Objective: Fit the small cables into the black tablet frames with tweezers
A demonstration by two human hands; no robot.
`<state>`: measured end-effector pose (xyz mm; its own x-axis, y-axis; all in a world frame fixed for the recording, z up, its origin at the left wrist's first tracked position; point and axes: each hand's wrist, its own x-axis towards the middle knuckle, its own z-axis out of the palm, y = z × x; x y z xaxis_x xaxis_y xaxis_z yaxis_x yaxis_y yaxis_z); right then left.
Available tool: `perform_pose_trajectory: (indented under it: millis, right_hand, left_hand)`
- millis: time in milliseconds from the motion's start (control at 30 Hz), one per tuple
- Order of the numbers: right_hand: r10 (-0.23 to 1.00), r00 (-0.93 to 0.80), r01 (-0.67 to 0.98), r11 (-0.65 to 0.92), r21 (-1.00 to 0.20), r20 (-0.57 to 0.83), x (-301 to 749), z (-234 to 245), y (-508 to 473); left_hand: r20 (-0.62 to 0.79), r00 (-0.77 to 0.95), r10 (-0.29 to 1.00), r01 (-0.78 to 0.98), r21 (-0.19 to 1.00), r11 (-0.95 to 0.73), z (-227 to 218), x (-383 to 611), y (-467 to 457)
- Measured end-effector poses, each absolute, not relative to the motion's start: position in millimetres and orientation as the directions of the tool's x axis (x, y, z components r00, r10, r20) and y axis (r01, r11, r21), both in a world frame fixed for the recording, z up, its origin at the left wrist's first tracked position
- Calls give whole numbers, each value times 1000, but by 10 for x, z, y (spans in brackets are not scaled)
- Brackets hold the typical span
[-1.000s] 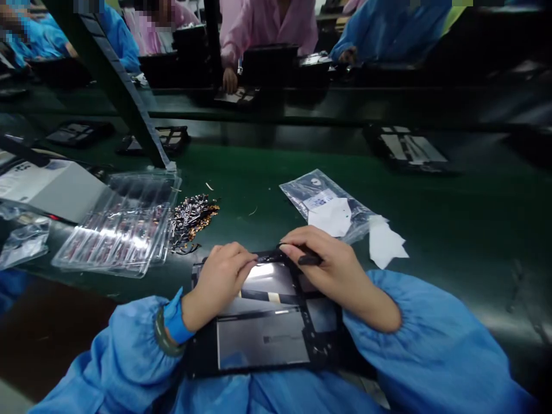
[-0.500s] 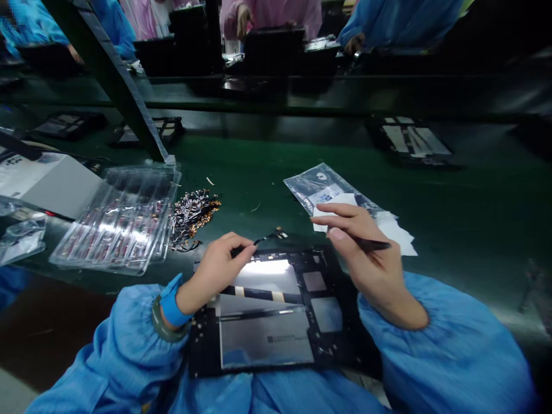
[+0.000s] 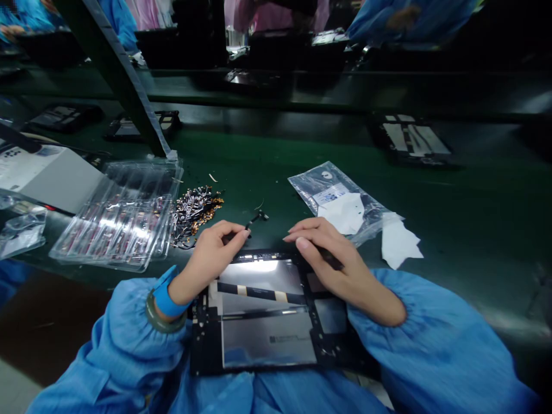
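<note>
My left hand (image 3: 215,248) is closed, thumb against the fingers, on a small black flex cable (image 3: 255,218) whose connector end sticks out past the fingertips. Across from it my right hand (image 3: 334,253) curls round a slim dark tool (image 3: 330,257); the palm hides most of it, so its kind is unclear. Its fingertips are apart from the cable. Under both hands lies an opened tablet (image 3: 267,339), with silver battery panels and a black strip with pale gold patches across them. Beside my left hand is a heap of small flex cables (image 3: 194,213).
Stacked clear plastic trays (image 3: 116,230) and a white box (image 3: 56,172) are on the left, near a slanted post (image 3: 125,80). A clear bag (image 3: 319,184) and white paper pieces (image 3: 399,241) lie right. More opened devices (image 3: 414,138) sit farther back; co-workers are across the bench.
My right hand has come down and left, nearer my left hand. My left hand has shifted slightly left and up with the cable. A co-worker's hand at the back has moved.
</note>
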<state>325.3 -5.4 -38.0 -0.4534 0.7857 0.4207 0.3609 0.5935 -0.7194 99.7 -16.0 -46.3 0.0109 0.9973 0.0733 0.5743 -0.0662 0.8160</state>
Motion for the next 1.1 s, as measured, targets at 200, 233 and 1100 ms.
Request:
perform_pose_trajectory:
  millis: [200,233,1100]
  right_hand:
    - [838,-430,253,470,-846,337,3142,-395,-4]
    - [858,-431,241,409,-880,281,3123,-411,4]
    - [894,-364,413,406,-815,261,2961,-592,-117]
  left_hand:
    - [122,-12,993,781,621,-67,-352,772,60]
    - [99,-3,995,819,571,-54,-349,739,109]
    - [20,482,876,745,516,-422,-521,676,-480]
